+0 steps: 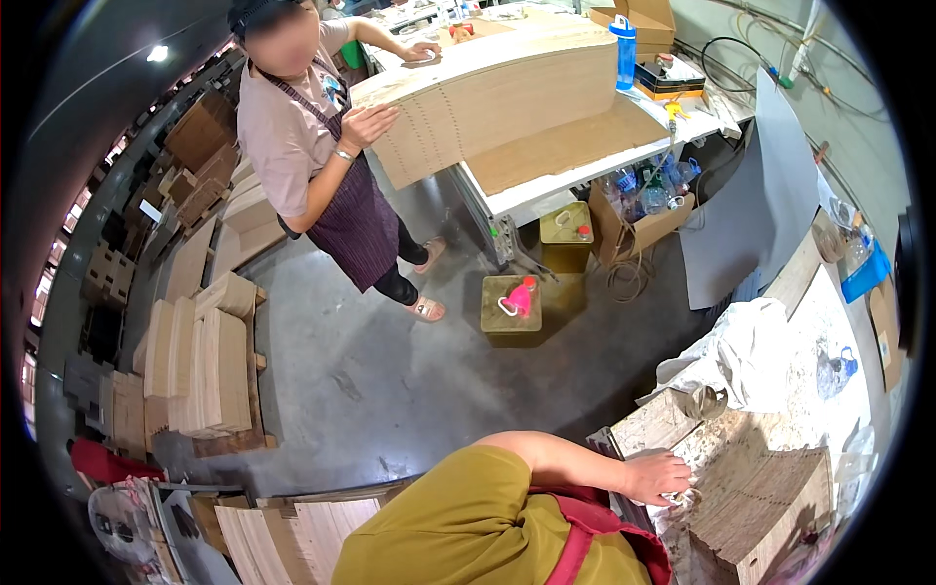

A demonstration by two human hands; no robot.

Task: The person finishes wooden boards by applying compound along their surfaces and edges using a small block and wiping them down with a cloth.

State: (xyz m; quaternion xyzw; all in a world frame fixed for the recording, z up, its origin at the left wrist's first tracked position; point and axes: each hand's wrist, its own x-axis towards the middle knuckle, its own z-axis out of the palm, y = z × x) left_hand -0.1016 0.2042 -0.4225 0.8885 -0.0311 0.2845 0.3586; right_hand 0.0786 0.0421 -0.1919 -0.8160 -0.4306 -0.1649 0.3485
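Right of the fingers point(676, 476), a wooden panel point(760, 502) obstructs.

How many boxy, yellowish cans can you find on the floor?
2: the front can, with a pink item on top; the back can, near the cardboard box of bottles. More may be hidden under the table.

Smooth grey floor point(341, 341) spreads before you, dull sheen on it. Pale wall point(868, 136) to your right, white pipe point(806, 39) against it. Ahead of you, white-topped workbench point(531, 196). Far left of you, bright ceiling lamp point(157, 54) in dim hall.
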